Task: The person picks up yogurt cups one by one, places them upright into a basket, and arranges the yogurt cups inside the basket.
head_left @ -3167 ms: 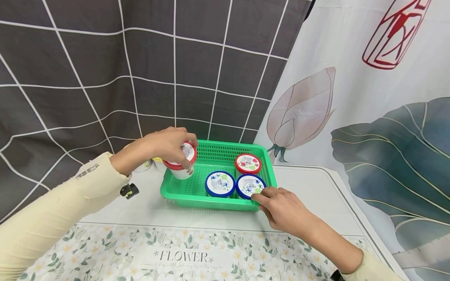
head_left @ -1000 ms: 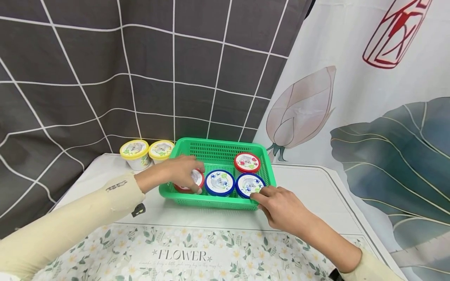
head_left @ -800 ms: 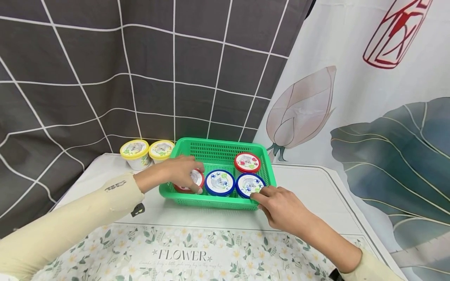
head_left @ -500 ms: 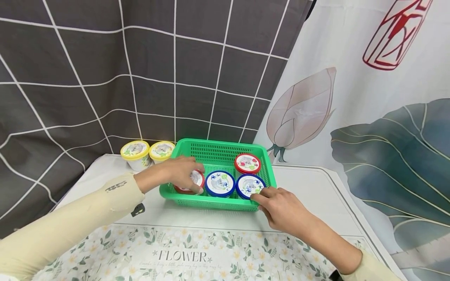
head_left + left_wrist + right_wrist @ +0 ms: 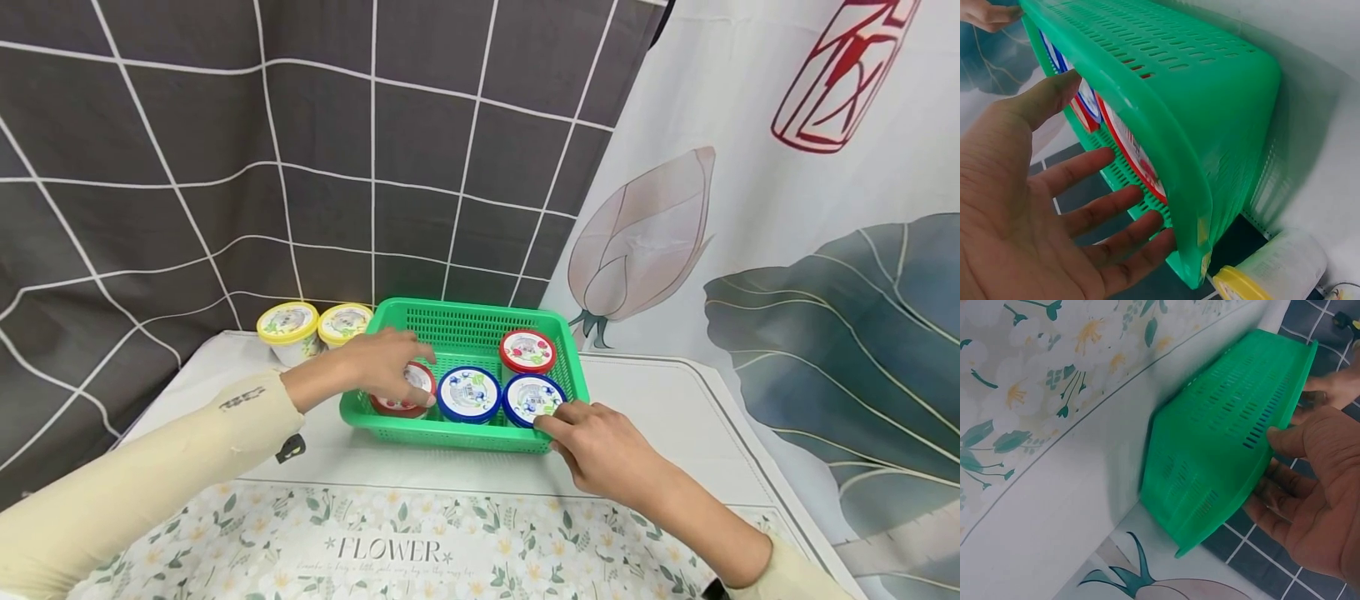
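Note:
In the head view my left hand (image 5: 390, 365) hovers over the left end of a green plastic basket (image 5: 465, 435), above a red-lidded tub (image 5: 420, 379). Its fingers are spread and loosely bent around the lid; the left wrist view shows a gap between the fingers and that tub (image 5: 1132, 147). My right hand (image 5: 600, 442) grips the basket's rim at the near right corner, thumb outside and fingers over the edge. Inside the basket stand two blue-lidded tubs, one in the middle (image 5: 469, 393) and one at the right (image 5: 531, 398), and another red-lidded tub (image 5: 528, 350) behind.
Two yellow-lidded tubs, one at the far left (image 5: 288, 321) and one beside the basket (image 5: 345, 321), stand on the white table cover (image 5: 645, 400). A dark checked curtain (image 5: 322, 150) hangs close behind. A floral mat band (image 5: 405, 533) runs along the front.
The left hand has lowered the red-lidded tub into the basket's left front corner and let go; its fingers have loosened and risen slightly. The right hand keeps its place at the rim.

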`<state>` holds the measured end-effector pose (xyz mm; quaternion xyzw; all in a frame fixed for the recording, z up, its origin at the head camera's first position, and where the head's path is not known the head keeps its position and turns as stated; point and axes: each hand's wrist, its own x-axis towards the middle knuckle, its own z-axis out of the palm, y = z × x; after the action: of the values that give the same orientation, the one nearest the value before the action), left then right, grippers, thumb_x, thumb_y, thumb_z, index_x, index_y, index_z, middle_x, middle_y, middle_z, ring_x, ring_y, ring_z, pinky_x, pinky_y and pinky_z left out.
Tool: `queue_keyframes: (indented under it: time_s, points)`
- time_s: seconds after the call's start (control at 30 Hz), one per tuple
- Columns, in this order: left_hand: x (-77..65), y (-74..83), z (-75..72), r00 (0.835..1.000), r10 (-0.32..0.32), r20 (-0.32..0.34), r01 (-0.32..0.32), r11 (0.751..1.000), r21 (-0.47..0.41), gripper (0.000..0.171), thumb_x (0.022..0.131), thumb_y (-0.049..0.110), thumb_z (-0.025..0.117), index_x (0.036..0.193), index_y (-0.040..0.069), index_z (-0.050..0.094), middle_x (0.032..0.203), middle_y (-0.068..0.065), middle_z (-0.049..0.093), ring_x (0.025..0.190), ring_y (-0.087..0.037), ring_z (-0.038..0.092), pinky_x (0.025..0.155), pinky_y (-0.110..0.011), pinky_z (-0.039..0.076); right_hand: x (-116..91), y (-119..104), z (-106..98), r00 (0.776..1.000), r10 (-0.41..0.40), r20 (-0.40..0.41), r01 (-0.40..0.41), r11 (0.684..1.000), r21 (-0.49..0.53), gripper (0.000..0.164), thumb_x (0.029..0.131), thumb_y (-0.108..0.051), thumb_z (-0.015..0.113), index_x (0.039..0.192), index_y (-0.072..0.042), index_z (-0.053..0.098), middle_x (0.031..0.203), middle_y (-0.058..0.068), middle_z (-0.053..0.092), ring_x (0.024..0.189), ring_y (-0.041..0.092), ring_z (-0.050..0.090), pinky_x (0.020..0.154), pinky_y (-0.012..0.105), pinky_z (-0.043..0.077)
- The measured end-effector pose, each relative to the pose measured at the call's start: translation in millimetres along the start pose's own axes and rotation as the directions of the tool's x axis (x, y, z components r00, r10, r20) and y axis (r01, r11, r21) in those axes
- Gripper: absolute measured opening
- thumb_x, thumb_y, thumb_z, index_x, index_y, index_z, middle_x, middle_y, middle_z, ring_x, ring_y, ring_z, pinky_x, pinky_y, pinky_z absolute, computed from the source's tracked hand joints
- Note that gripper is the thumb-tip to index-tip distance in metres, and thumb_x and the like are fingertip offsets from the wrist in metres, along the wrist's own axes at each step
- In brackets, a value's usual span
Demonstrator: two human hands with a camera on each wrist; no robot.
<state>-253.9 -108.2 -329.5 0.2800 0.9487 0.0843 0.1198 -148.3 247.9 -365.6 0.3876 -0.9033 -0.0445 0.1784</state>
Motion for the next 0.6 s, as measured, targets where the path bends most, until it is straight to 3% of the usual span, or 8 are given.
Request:
queue_keyframes:
  time_s: [0.33,0.6]
  points:
    - [-7.6,-9.7,-17.7,0.994,-0.020,-0.109,0.022,1.000,0.019,0.062,0.097,0.056,0.077,0.151,0.025,0.071,0.164,-0.020,0.060,0.152,-0.050,0.055,0.114,-0.077,0.055,-1,-1,0,1.000,-0.007,-0.010,0.007,1.000,-0.005,0.035,0.092,-0.005,0.086,0.124,-0.018,0.077,0.100,0.000,0.075,0.092,0.018,0.073,0.085,0.041,0.070]
    - [-14.0,-30.9,-27.4,0.981,-0.082,-0.174,0.082,0.997,-0.006,0.063,0.096,0.058,0.077,0.149,0.024,0.072,0.159,-0.019,0.064,0.141,-0.047,0.060,0.109,-0.075,0.056,-1,0,1,0.999,-0.022,-0.033,0.022,1.000,-0.009,0.035,0.092,-0.004,0.085,0.122,-0.018,0.076,0.098,-0.001,0.074,0.090,0.018,0.073,0.083,0.040,0.069]
